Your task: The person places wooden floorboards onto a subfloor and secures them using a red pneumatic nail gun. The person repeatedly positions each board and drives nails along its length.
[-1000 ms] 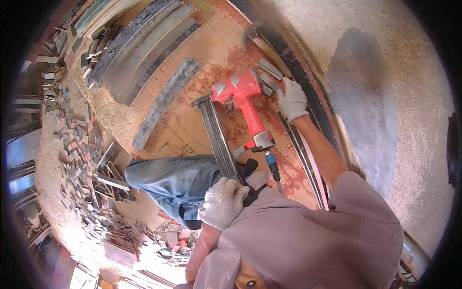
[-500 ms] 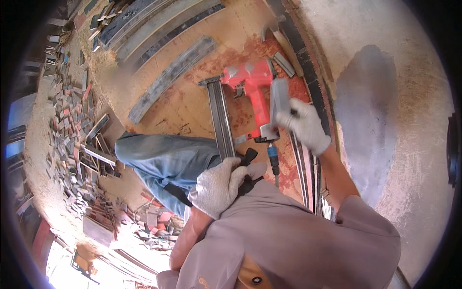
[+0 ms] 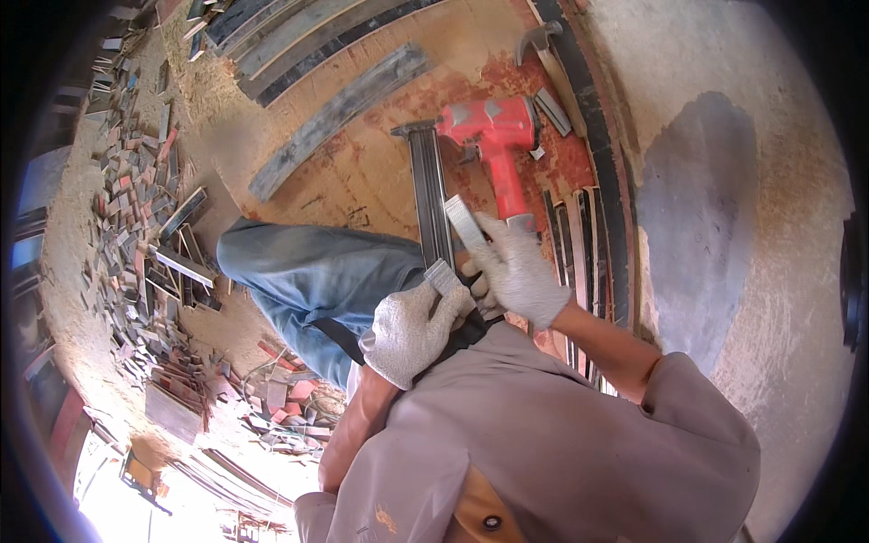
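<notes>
My left hand (image 3: 412, 330), in a white knit glove, is closed on a short silvery nail strip (image 3: 442, 277) near my waist. Beside it my gloved right hand (image 3: 525, 276) pinches a second, longer nail strip (image 3: 464, 222), tilted up over the magazine of the nail gun. The red nail gun (image 3: 502, 136) lies on its side on a stained wooden board (image 3: 353, 181). Its long dark magazine (image 3: 427, 195) runs down toward my hands, and my right hand covers the lower end of its handle. Another silvery strip (image 3: 553, 111) lies beside the gun's head.
A hammer (image 3: 563, 80) rests by the board's dark right edge. A grey wooden slat (image 3: 339, 122) lies across the board, with longer planks (image 3: 308, 45) beyond. Narrow strips (image 3: 584, 244) stand at right. Offcuts (image 3: 136, 235) litter the ground at left, past my jean-clad leg (image 3: 317, 271).
My right hand has come down and left from beside the gun's handle to my left hand, bringing its nail strip. A short strip now shows in my left hand, where none was visible.
</notes>
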Demonstrator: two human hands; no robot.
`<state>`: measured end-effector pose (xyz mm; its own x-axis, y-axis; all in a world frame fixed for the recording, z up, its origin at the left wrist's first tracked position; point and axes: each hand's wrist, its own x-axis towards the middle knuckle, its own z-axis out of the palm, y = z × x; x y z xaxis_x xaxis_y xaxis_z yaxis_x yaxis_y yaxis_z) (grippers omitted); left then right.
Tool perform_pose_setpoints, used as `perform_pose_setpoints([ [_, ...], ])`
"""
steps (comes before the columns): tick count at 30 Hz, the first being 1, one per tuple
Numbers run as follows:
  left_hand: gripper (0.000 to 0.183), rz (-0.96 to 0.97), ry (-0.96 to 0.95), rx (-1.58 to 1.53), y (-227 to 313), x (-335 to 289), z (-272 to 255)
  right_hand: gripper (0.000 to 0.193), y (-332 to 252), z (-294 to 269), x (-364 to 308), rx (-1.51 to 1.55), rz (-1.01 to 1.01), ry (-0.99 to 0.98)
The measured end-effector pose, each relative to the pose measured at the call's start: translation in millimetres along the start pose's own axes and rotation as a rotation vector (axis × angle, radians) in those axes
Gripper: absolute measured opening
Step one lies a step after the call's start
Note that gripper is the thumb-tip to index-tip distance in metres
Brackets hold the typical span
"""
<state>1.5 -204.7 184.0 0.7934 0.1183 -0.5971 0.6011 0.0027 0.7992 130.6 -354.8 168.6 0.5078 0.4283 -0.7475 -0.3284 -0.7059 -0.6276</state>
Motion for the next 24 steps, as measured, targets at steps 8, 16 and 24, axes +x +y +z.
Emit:
perform_pose_setpoints([
  [8,0.026,0.036,0.033,0.027,-3,-6,-2,0.034,6,17,9,-0.645,-0.204,0.075],
  [16,0.026,0.072,0.046,0.021,-6,-6,-2,0.032,23,15,26,-0.888,-0.287,-0.053],
  [24,0.027,0.083,0.071,0.041,-7,-8,-1,0.028,20,14,26,-0.995,-0.282,-0.149],
])
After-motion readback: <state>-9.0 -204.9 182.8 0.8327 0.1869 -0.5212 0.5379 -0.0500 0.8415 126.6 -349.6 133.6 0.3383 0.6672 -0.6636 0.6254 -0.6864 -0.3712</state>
